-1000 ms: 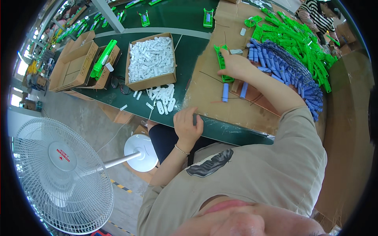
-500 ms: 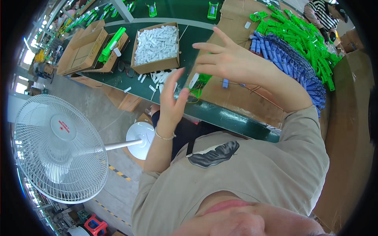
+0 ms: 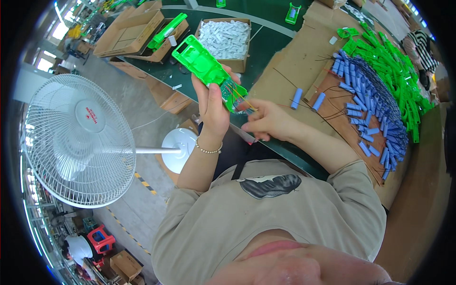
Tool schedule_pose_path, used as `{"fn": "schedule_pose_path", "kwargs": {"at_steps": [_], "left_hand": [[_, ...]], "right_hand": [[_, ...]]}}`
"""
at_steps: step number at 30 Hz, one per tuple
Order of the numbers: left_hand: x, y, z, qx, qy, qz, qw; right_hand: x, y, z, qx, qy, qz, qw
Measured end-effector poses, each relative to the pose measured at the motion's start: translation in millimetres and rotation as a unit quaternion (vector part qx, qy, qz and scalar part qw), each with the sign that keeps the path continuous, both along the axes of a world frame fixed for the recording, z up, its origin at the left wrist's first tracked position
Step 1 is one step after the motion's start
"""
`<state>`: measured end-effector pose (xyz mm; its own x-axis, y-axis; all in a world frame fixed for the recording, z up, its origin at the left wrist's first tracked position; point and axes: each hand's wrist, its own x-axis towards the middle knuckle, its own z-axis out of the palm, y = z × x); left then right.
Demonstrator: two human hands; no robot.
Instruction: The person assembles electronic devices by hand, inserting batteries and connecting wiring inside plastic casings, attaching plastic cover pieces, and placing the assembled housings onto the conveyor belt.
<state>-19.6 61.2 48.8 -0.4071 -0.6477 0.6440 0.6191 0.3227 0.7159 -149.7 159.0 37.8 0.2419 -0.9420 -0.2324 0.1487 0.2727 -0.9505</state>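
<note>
Our left hand grips the green casing above the table's near edge, probably so its wires face our right hand, fingers curled beside them; whether pinching any, we cannot tell

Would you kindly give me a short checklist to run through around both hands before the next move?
1. Green casing supported: ok, the left hand holds it open side up.
2. Circuit board firmly seated: cannot tell; it lies at the casing's lower end.
3. Wires gripped by the right hand: cannot tell, its fingertips are blurred.
4. Blue cylinder inside the casing: not ok, none shows there.
5. Loose blue cylinders at hand: ok, two lie on the cardboard beside the right forearm.
</note>
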Motion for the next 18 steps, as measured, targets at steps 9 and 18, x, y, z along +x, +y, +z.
{"fn": "schedule_pose_path", "kwargs": {"at_steps": [9, 18], "left_hand": [[4.3, 1.1, 5.1, 0.130, 0.065, 0.131, 0.981], [-9.6, -2.9, -15.0, 0.094, 0.105, 0.177, 0.974]], "right_hand": [[-6.6, 14.3, 21.3, -0.231, 0.288, -0.164, 0.915], [18.7, 22.8, 16.3, -0.152, 0.226, -0.072, 0.960]]}}
